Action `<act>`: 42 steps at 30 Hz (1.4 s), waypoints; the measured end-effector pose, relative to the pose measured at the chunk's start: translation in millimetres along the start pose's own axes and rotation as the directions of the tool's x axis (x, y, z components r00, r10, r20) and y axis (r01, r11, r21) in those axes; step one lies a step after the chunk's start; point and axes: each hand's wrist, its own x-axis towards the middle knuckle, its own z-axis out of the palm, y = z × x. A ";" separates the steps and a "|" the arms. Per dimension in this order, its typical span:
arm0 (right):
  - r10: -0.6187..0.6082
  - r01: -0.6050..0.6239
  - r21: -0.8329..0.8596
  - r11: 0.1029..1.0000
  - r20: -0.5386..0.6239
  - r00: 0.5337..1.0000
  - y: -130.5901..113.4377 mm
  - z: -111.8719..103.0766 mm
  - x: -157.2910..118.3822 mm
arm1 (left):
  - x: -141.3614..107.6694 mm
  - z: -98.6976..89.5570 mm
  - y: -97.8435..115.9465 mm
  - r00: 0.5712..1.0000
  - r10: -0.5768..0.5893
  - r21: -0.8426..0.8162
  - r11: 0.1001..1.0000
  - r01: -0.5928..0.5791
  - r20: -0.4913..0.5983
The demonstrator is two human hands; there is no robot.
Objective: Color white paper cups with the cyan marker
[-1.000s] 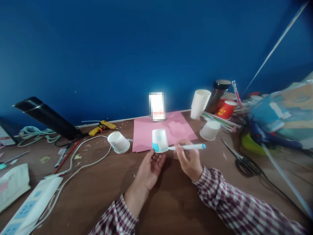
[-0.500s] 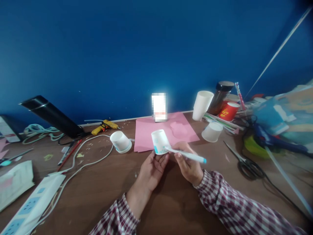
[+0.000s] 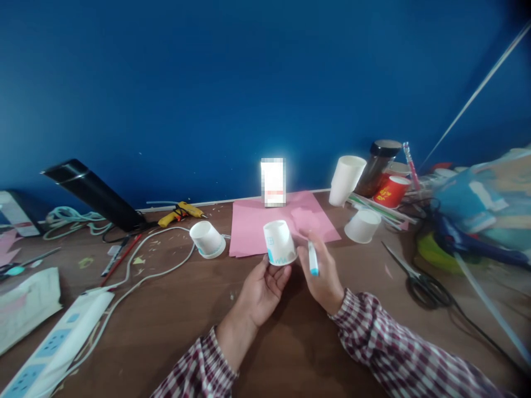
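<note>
My left hand [image 3: 265,290] is closed around the lower rim of a white paper cup [image 3: 279,237], holding it just above the table, slightly tilted. Blue marks, a small window shape and a zigzag line, are drawn on the cup's side. To the right of the cup, my right hand [image 3: 321,273] grips a white marker with a blue end [image 3: 313,258]. The blue end points toward me; the other end is hidden by the fingers. Another paper cup [image 3: 206,239] with blue marks stands to the left, and a plain one [image 3: 363,225] to the right.
Pink paper [image 3: 249,226] lies behind the cup, with a bright phone-like screen [image 3: 274,182] standing on it. Scissors [image 3: 423,282], stacked cups [image 3: 346,179] and a red cup [image 3: 391,191] are on the right. A glue gun [image 3: 180,213] and power strip [image 3: 50,345] are on the left.
The marker has swung from lying across the cup's side to pointing toward me, away from the cup. The cup has turned a little, showing more of the zigzag.
</note>
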 end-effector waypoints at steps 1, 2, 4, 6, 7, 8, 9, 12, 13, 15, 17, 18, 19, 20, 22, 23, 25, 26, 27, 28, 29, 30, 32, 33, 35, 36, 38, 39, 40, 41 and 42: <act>0.006 -0.006 -0.008 1.000 0.016 1.000 -0.7 -0.3 -0.6 | -0.5 0.4 0.0 1.000 0.005 0.000 1.000 -0.005 0.012; 0.013 -0.013 -0.011 1.000 0.025 1.000 -1.2 -0.4 -1.1 | -1.0 0.5 -0.3 1.000 0.009 0.003 1.000 -0.009 0.029; 0.029 -0.029 -0.005 1.000 0.021 0.999 -1.6 -0.2 -1.8 | -2.1 -0.4 -1.8 0.997 0.019 0.012 1.000 -0.020 0.073; 0.037 -0.037 0.000 0.999 -0.006 0.999 -0.9 0.3 -2.1 | -2.8 -2.7 -4.4 0.989 0.043 0.033 0.998 -0.048 0.139; 0.042 -0.042 0.003 0.999 -0.015 0.999 -0.5 0.6 -2.3 | -3.0 -4.2 -6.0 0.983 0.055 0.052 0.996 -0.066 0.177; 0.047 -0.047 0.009 0.999 -0.016 0.999 -0.1 0.8 -2.5 | -3.0 -5.7 -7.5 0.975 0.065 0.075 0.994 -0.083 0.212; 0.052 -0.051 0.018 0.999 -0.013 0.999 0.2 0.9 -2.7 | -2.9 -7.0 -8.9 0.969 0.073 0.097 0.990 -0.098 0.236; 0.054 -0.055 0.041 0.998 0.007 0.999 0.4 0.6 -3.6 | -2.2 -9.4 -11.7 0.967 0.091 0.140 0.982 -0.127 0.239; 0.052 -0.053 0.043 0.998 0.013 0.999 0.4 0.5 -3.6 | -1.9 -9.6 -12.0 0.969 0.101 0.144 0.980 -0.136 0.227; 0.054 -0.055 0.037 0.998 0.031 0.998 1.0 0.6 -3.2 | -1.3 -9.6 -11.9 0.971 0.115 0.157 0.976 -0.149 0.208; 0.058 -0.060 0.031 0.998 0.054 0.997 2.3 1.2 -2.0 | -0.6 -9.5 -10.7 0.975 0.118 0.171 0.974 -0.151 0.190; 0.057 -0.059 0.029 0.998 0.055 0.997 3.1 1.3 -1.2 | -0.1 -9.6 -9.7 0.976 0.120 0.180 0.972 -0.153 0.181; 0.049 -0.050 0.029 0.998 0.042 0.998 3.9 1.2 -0.5 | 0.4 -9.9 -8.5 0.978 0.125 0.187 0.970 -0.156 0.169; 0.031 -0.032 0.028 0.999 0.013 0.999 4.4 0.7 0.1 | 1.2 -10.4 -7.2 0.978 0.137 0.193 0.967 -0.166 0.155; -0.020 0.021 0.013 1.000 -0.083 0.996 4.1 -2.5 0.4 | 3.1 -11.7 -4.6 0.976 0.177 0.191 0.961 -0.198 0.125; -0.050 0.050 -0.002 0.999 -0.125 0.991 3.0 -5.1 0.1 | 4.0 -12.5 -3.6 0.974 0.198 0.186 0.958 -0.217 0.114; -0.091 0.088 -0.030 0.996 -0.129 0.987 -0.8 -11.4 -1.4 | 5.6 -13.6 -2.3 0.969 0.227 0.172 0.955 -0.241 0.098; -0.133 0.131 -0.041 0.990 -0.053 0.990 -3.3 -14.4 -2.5 | 6.1 -13.9 -2.1 0.969 0.230 0.167 0.955 -0.243 0.095; -0.189 0.189 -0.062 0.980 0.003 0.982 -5.8 -16.7 -3.7 | 6.3 -13.9 -2.1 0.969 0.228 0.163 0.957 -0.241 0.093; -0.239 0.243 -0.090 0.966 0.053 0.970 -8.2 -18.2 -4.8 | 6.3 -13.8 -2.3 0.970 0.225 0.161 0.958 -0.237 0.092; -0.261 0.270 -0.106 0.957 0.094 0.961 -10.1 -18.7 -5.7 | 6.2 -13.4 -2.5 0.971 0.221 0.160 0.959 -0.234 0.093; -0.264 0.277 -0.118 0.953 0.119 0.957 -11.5 -18.3 -6.5 | 6.0 -13.1 -2.7 0.970 0.221 0.159 0.959 -0.235 0.098; -0.221 0.237 -0.128 0.963 0.124 0.967 -12.1 -15.4 -7.6 | 5.8 -12.5 -3.3 0.968 0.226 0.159 0.957 -0.241 0.109; -0.192 0.206 -0.128 0.970 0.111 0.975 -11.4 -13.6 -8.0 | 5.9 -12.4 -3.6 0.967 0.230 0.162 0.956 -0.247 0.113; -0.135 0.145 -0.116 0.983 0.091 0.987 -8.8 -10.3 -8.8 | 6.0 -12.5 -4.2 0.965 0.239 0.171 0.952 -0.255 0.113; -0.110 0.120 -0.106 0.987 0.093 0.990 -7.3 -9.2 -9.3 | 6.1 -12.6 -4.6 0.963 0.245 0.175 0.949 -0.261 0.110; -0.074 0.084 -0.084 0.993 0.116 0.991 -4.4 -8.1 -10.1 | 6.0 -12.7 -5.3 0.961 0.256 0.181 0.946 -0.271 0.102; -0.062 0.072 -0.077 0.994 0.126 0.990 -3.3 -8.0 -10.5 | 5.9 -12.6 -5.7 0.961 0.261 0.183 0.944 -0.274 0.095; -0.054 0.065 -0.074 0.995 0.134 0.990 -2.6 -8.1 -10.7 | 5.7 -12.4 -6.0 0.960 0.264 0.184 0.943 -0.277 0.090; -0.051 0.062 -0.077 0.995 0.136 0.989 -2.2 -8.2 -10.8 | 5.6 -12.2 -6.3 0.960 0.266 0.186 0.942 -0.278 0.086; -0.049 0.061 -0.085 0.995 0.137 0.989 -2.2 -8.4 -10.7 | 5.5 -11.9 -6.5 0.960 0.268 0.189 0.942 -0.279 0.083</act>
